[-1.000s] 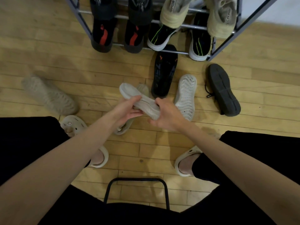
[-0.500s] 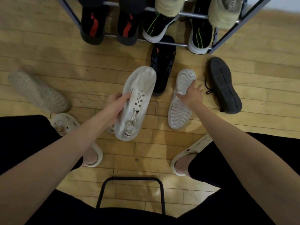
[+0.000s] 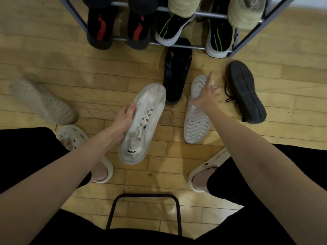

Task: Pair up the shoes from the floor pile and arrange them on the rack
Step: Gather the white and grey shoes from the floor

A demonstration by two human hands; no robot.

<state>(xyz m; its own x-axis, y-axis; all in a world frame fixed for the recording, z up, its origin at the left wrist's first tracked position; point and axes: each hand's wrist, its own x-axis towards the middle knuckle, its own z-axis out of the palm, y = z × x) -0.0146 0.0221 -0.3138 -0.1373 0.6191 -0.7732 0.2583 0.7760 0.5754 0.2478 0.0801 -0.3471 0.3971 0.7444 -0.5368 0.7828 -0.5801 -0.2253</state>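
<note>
Since 0.5 s ago: right hand (image 3: 205, 98) has spread its fingers over the sole-up white shoe (image 3: 196, 119) on the floor, grip apart, touching, not clamped. Left hand (image 3: 123, 119) keeps its grip clamped on the laced white shoe (image 3: 143, 121), held above the floor. Black insole-up shoe (image 3: 177, 71) lies between both, toe under the rack (image 3: 177, 44) front edge. Dark sole-up shoe (image 3: 247, 92) right; beige shoe (image 3: 42, 101) well left.

Home entryway: shoe rack (image 3: 247, 38), wood floor (image 3: 53, 50)
</note>
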